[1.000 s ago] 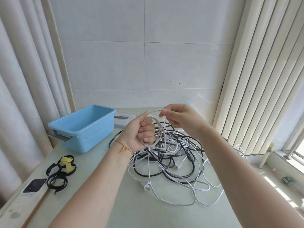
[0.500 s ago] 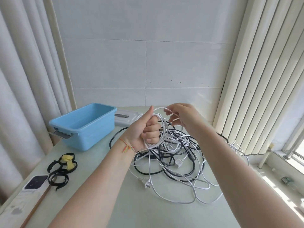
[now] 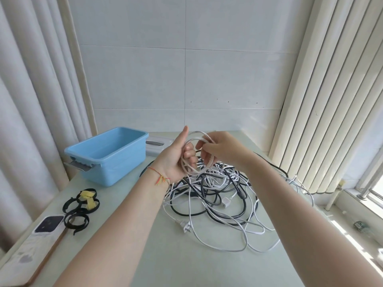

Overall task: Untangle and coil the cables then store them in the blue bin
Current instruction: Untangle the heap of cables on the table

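left hand (image 3: 176,156) grips white cable coil (image 3: 199,156) | right hand (image 3: 219,149) pinches it, fingertips hidden | tangle partly behind hands

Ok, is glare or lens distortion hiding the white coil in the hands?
Head view: no glare on the white coil, which the left hand holds; sun blows out the window sill at right; wide-angle bends the vertical blinds.

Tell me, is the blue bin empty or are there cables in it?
Empty, as far as shows. The blue bin shows only bare blue walls inside; its floor is partly hidden. The cables lie tangled on the table beside it.
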Tool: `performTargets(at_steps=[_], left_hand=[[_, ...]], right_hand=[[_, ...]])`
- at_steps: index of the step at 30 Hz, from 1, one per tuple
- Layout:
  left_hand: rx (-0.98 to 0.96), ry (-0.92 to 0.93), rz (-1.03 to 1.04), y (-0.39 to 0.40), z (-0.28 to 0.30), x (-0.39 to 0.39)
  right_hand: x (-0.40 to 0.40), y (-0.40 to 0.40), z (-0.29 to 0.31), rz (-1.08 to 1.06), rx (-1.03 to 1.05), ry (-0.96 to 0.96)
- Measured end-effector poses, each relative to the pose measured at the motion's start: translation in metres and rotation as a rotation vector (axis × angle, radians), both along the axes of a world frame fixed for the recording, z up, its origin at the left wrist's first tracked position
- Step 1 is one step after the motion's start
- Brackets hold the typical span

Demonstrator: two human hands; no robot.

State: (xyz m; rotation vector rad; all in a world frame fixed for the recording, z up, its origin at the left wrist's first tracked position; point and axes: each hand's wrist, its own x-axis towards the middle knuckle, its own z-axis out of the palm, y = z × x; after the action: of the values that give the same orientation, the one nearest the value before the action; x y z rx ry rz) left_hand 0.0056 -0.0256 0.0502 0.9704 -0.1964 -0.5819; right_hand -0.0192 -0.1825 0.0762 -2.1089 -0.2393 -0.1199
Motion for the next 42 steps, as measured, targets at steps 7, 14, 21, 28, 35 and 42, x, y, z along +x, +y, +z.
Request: performTargets(at_steps=[7,14,21,28,35,42], left_hand=[[-0.434,0.081,-0.238,0.007,-0.009,-0.005],[-0.460,0.013,-0.325,0.002,-0.007,0.001],[-0.136,0.018,-0.187,-0.012,-0.008,-0.008],[-0.193,-0.026,-0.286,-0.015,-0.010,-0.012],[-0.384,-0.025,-0.577,-0.011,-0.014,-0.012],[-0.708,0.082,-0.377,0.003,-0.015,0.006]], right_hand=[[-0.001,-0.016,-0.001,0.230,0.402,0.162],[-0.002,-0.010,-0.009,0.336,0.880,0.329],[0.004,0.001,-0.008,0.141,0.609,0.295],[0.011,0.005,-0.015,0.013,0.474,0.205],[0.013,-0.003,-0.019,0.164,0.600,0.215],[0.015,-0.022,-0.029,0.150,0.410,0.238]])
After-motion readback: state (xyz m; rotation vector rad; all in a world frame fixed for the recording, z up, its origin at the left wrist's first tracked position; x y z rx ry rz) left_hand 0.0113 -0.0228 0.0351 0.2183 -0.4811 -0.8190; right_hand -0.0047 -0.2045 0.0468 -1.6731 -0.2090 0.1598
